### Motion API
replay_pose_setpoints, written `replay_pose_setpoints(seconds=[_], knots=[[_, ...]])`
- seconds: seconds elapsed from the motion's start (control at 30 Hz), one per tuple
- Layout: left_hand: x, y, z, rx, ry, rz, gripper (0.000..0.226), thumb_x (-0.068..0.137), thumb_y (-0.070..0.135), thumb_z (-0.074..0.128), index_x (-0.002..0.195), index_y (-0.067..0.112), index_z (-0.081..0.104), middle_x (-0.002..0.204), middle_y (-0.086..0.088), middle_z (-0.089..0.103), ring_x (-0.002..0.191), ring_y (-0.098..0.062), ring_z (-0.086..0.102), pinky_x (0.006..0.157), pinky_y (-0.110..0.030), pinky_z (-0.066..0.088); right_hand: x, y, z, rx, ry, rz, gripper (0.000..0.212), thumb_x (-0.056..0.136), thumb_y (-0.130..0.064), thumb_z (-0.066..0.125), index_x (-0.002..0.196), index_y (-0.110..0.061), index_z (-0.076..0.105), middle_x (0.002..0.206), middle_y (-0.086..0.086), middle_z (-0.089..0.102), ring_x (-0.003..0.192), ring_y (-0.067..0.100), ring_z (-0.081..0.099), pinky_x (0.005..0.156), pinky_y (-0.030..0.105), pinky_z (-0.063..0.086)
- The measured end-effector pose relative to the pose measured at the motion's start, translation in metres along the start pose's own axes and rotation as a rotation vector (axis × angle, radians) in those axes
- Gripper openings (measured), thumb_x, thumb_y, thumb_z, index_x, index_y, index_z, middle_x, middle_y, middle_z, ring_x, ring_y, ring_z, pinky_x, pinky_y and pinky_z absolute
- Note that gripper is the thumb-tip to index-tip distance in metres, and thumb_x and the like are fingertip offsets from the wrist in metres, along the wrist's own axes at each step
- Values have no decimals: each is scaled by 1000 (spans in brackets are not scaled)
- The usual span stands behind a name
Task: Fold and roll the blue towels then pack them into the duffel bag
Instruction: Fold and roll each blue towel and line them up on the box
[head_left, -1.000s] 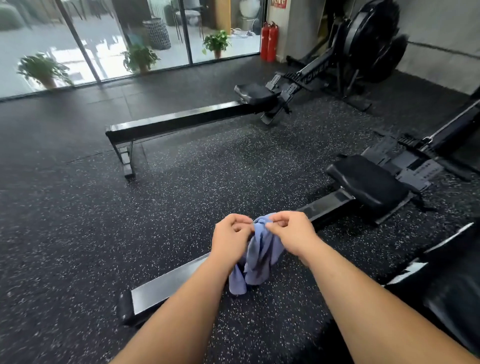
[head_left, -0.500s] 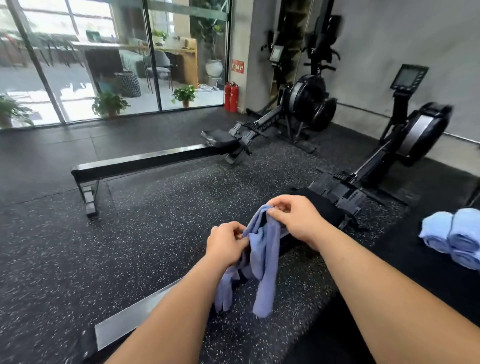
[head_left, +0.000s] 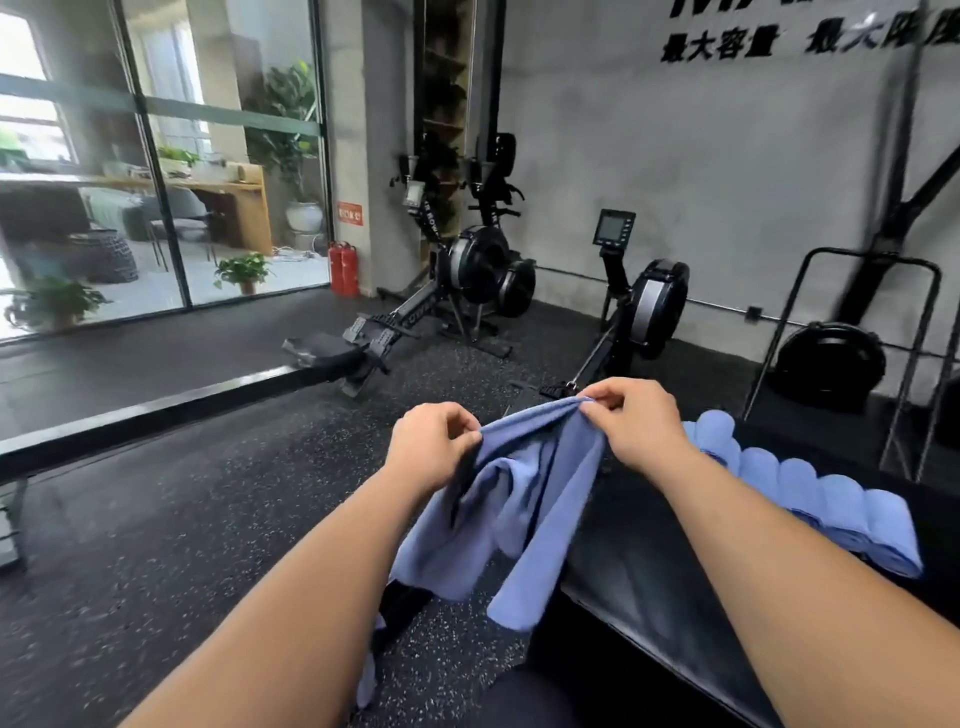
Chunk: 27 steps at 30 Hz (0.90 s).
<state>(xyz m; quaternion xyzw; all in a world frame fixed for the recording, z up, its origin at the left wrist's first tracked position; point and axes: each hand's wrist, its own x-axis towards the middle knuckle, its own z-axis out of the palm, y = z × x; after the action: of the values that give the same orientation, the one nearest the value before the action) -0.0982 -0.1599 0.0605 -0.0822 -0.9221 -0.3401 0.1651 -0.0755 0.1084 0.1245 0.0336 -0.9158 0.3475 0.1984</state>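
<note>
A blue towel (head_left: 524, 499) hangs in the air in front of me, its top edge stretched between both hands. My left hand (head_left: 434, 447) pinches the left end of that edge. My right hand (head_left: 636, 421) pinches the right end, slightly higher. The cloth droops in folds below them, over the floor and the edge of a black padded surface (head_left: 649, 561). A row of several rolled blue towels (head_left: 810, 493) lies on that surface to the right of my right arm. No duffel bag is in view.
Two rowing machines stand ahead: one (head_left: 467, 291) on the left with its long rail (head_left: 156, 410) crossing the speckled rubber floor, one (head_left: 644, 312) on the right. A black metal frame (head_left: 872, 332) and weight plate (head_left: 831, 364) stand at the right wall. Glass doors (head_left: 156, 182) fill the left.
My view has swung up and to the right, bringing the rolled towels and black surface into sight. Both hands rose and moved apart, spreading the towel's top edge.
</note>
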Motion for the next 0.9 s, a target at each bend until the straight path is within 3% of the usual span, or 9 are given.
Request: replay_pose_setpoints(seconds=[0.1,0.23,0.43,0.57,0.63,0.7,0.8,0.9], knots=[[17,40,8,-27,19,76,10,87,32,78,82,36,70,80,16,72,79,-9,65,78,-30,52,-7,22,-37,-29,51,53,8,93,-20,77,96,-26,81,84,-7,75,82,12,68,81,29,53],[34,93,30,-74,5,206,7,88,33,78,84,35,72,79,16,72,78,-7,66,80,-30,52,-25,50,-89,-77,127,107,8,92,-20,77,94,-26,81,85,-7,75,77,6,65,78,26,48],[43,177,80,-147,-71,386,10,90,34,76,84,41,71,80,18,71,90,-13,61,87,-38,53,-63,90,-167,-175,241,231,10,92,-17,77,95,-25,82,86,-8,76,86,12,68,78,23,44],[39,235,115,-186,-121,531,4,91,32,75,89,35,74,85,19,71,92,-17,60,89,-44,52,-96,116,-212,-223,318,327,11,90,-15,79,93,-26,81,83,-7,75,83,12,67,82,26,50],[31,266,136,-190,-141,602,4,92,29,73,92,33,74,87,18,71,95,-20,59,89,-45,51,-118,133,-232,-250,356,390,14,89,-15,78,91,-28,80,78,-9,73,77,9,65,74,17,50],[15,292,158,-190,-189,656,7,93,27,71,95,32,75,92,15,72,97,-21,57,88,-42,49,-143,154,-245,-291,376,462,13,89,-15,77,91,-27,80,77,-10,71,73,3,62,62,9,41],[-18,308,199,-133,-308,685,10,93,29,70,102,34,73,99,12,71,99,-18,58,84,-39,48,-182,190,-249,-398,300,628,15,88,-17,77,86,-31,73,83,-9,72,80,13,66,70,25,45],[-58,292,248,2,-483,726,22,90,30,68,112,35,70,108,5,69,104,-24,64,84,-41,52,-224,226,-233,-576,1,849,17,87,-17,74,97,-31,73,104,-1,74,99,24,69,83,30,53]])
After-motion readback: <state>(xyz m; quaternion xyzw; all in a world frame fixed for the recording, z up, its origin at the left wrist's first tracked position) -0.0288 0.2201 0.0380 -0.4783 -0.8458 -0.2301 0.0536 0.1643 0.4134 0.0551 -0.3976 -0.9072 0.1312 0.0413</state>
